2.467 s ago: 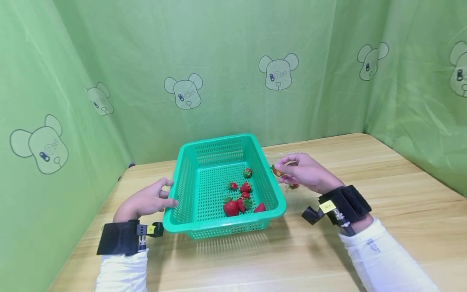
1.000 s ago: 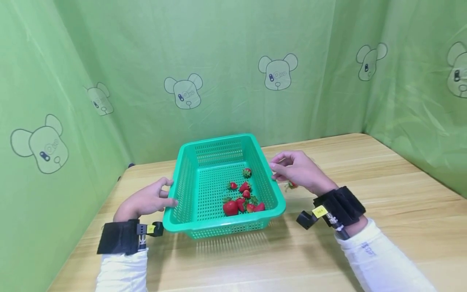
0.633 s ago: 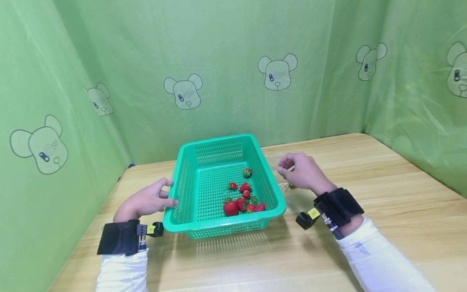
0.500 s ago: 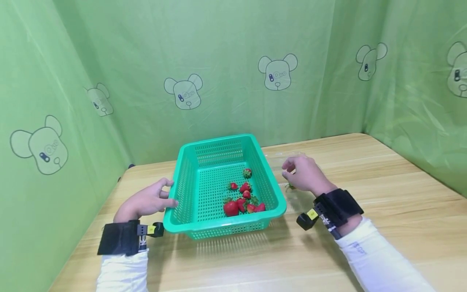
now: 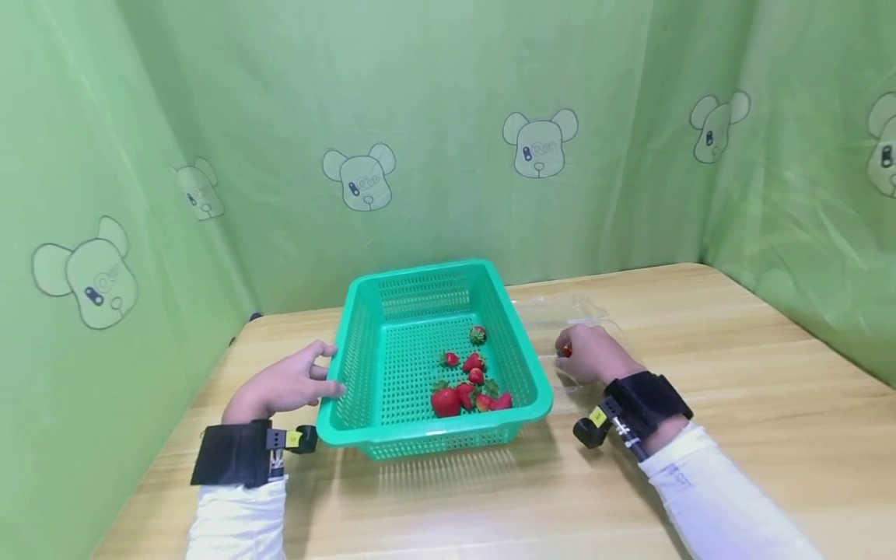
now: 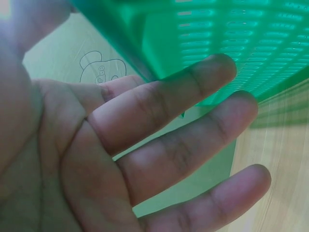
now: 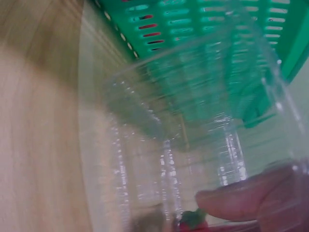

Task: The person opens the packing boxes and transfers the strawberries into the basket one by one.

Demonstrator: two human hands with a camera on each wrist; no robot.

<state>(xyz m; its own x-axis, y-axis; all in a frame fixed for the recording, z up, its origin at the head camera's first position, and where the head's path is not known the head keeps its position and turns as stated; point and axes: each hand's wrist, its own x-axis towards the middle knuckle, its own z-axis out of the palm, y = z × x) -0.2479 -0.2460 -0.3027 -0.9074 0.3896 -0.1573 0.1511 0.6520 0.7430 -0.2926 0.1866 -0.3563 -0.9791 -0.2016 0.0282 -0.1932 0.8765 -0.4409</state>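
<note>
A green plastic basket with perforated walls holds several strawberries, mostly near its front right corner. My left hand grips its left rim, thumb over the edge and fingers below on the outside. In the left wrist view those fingers lie nearly straight under the rim. Right of the basket, my right hand reaches into a clear plastic box and pinches a strawberry. Only its red side and green leaves show; fingers hide the rest.
The wooden table extends to the right and in front of the basket. A green curtain with bear-head drawings stands behind and at both sides. Black straps with small cameras are worn on both wrists.
A strawberry from my right hand is now in the basket's front right. That hand has moved right and down into the clear box, taking another strawberry. My left hand stays at the rim.
</note>
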